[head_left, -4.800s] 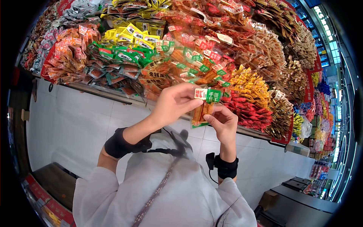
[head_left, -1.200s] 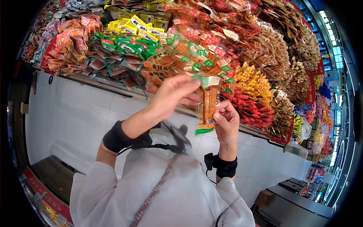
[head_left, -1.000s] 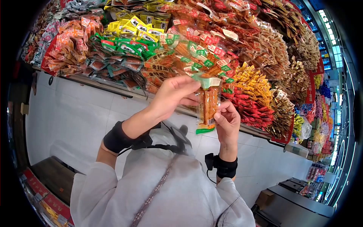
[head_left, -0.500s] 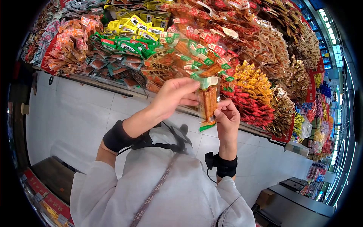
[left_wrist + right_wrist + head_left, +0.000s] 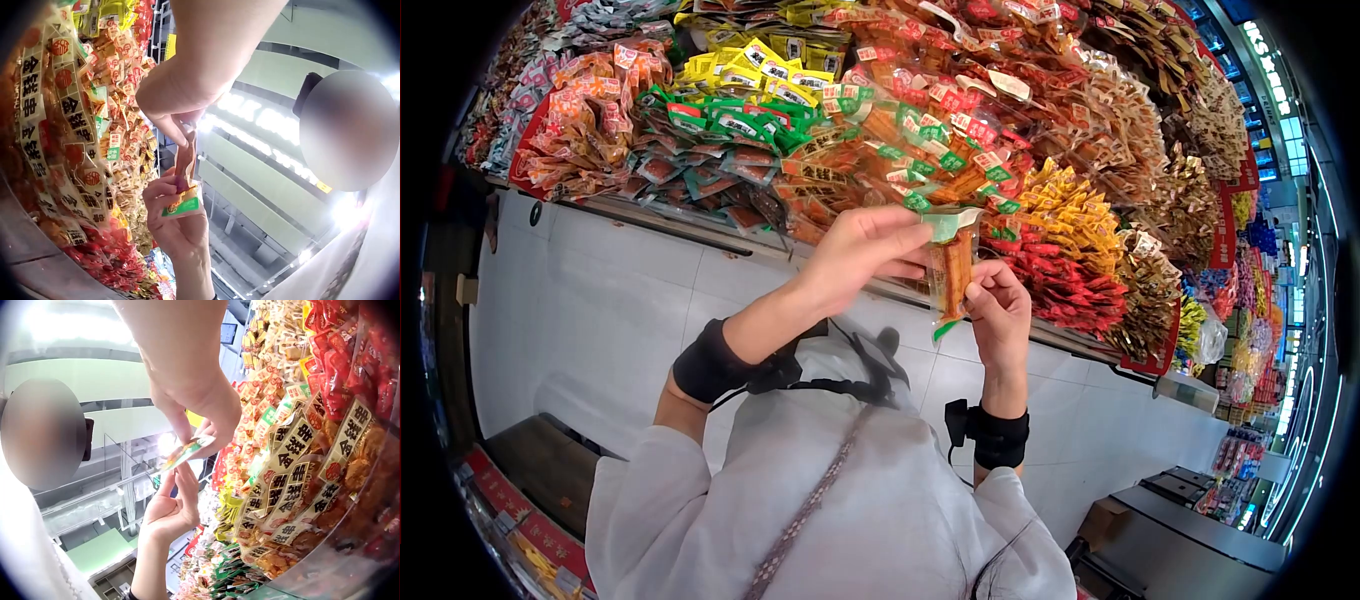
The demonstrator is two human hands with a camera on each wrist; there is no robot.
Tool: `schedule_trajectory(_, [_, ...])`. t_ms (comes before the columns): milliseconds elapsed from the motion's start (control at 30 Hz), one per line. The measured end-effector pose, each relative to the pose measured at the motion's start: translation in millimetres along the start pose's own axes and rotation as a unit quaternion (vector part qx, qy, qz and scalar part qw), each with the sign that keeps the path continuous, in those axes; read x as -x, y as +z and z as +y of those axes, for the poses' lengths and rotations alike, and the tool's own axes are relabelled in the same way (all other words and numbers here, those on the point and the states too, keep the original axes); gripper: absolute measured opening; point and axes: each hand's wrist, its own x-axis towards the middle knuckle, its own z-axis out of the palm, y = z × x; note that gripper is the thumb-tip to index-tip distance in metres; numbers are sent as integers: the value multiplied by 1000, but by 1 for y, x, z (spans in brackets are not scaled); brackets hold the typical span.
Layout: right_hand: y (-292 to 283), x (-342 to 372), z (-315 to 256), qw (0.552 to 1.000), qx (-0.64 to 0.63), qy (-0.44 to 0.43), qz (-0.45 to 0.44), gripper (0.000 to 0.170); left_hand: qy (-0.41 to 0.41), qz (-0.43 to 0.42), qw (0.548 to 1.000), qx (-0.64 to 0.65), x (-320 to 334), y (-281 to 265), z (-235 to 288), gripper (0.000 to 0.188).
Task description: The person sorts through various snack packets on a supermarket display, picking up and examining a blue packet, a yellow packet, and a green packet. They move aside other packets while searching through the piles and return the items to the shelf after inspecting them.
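A clear snack packet (image 5: 953, 275) of brown dried tofu, green at both ends, is held up between the two hands in front of the display. My left hand (image 5: 862, 258) pinches its upper green end between thumb and fingers. Lower down, my right hand (image 5: 1001, 318) pinches the side edge with thumb and forefinger. The packet is turned partly side-on to the head camera. In the left wrist view the brown strip (image 5: 185, 159) runs between both hands. From the right wrist, the packet (image 5: 187, 452) looks thin and tilted, its printed front mostly hidden.
Heaped snack packets fill the display: similar green-and-red-labelled ones (image 5: 920, 150), yellow ones (image 5: 755, 75), green ones (image 5: 735, 125) and red ones (image 5: 1065, 295). The display's front edge (image 5: 670, 235) runs just beyond the hands. Pale floor tiles (image 5: 600, 300) lie below.
Several seconds ago the packet's labelled front faced the head camera; it was then turned to its back. Over the last second it has rotated more side-on, its lower end rising slightly. Both hands keep hold.
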Motion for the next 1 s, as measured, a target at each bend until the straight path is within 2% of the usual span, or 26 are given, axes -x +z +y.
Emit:
schedule_trajectory(67, [-6,0,5,1000,-20,15,-16,20,38,-66,997,-27,5,2,4,25])
schedule_trajectory(100, [-9,0,6,997,-44,17,-53,22,55,-98,993,-40,8,1,4,26])
schedule_trajectory(167, [-15,0,11,986,-113,24,-118,25,105,-112,985,-83,7,1,-4,30])
schedule_trajectory(200, [-18,-3,12,965,-161,40,-201,26,133,-120,978,-107,5,0,-8,33])
schedule_trajectory(267, [-13,4,10,966,-132,97,-198,29,169,-116,957,-205,6,2,-6,46])
schedule_trajectory(300, [-16,2,15,946,-162,134,-248,35,156,-135,952,-228,8,5,-5,45])
schedule_trajectory(333, [-17,4,20,940,-163,159,-253,43,143,-154,945,-249,9,7,-3,45])
schedule_trajectory(367, [-18,4,24,935,-163,168,-265,45,149,-174,933,-277,11,8,-1,38])
schedule_trajectory(400, [-17,3,27,930,-164,180,-276,47,185,-183,934,-246,9,7,-8,27])
schedule_trajectory(467, [-14,4,26,941,-152,153,-261,42,173,-181,929,-274,12,0,-14,22])
schedule_trajectory(533, [-14,7,21,957,-91,125,-247,40,161,-141,936,-278,19,4,-12,22])
schedule_trajectory(567, [-11,8,10,972,-3,115,-206,36,154,-121,940,-280,22,4,-11,22])
schedule_trajectory(600, [-9,10,4,981,81,88,-151,36,182,-123,928,-300,22,3,-9,23])
schedule_trajectory(667, [-3,9,-11,985,101,-44,-135,41,178,-95,913,-353,27,3,-4,24])
schedule_trajectory(733, [-10,14,-15,978,109,-105,-142,48,215,-81,895,-382,25,1,-13,21])
schedule_trajectory(800, [-2,22,-23,972,157,-124,-121,42,254,-82,868,-419,21,-2,-24,19])
schedule_trajectory(900, [6,27,-28,941,318,-88,-73,32,288,-103,822,-480,18,-1,-32,16])
schedule_trajectory(1000, [5,29,-21,938,341,-52,-35,23,307,-109,799,-506,17,2,-36,16])
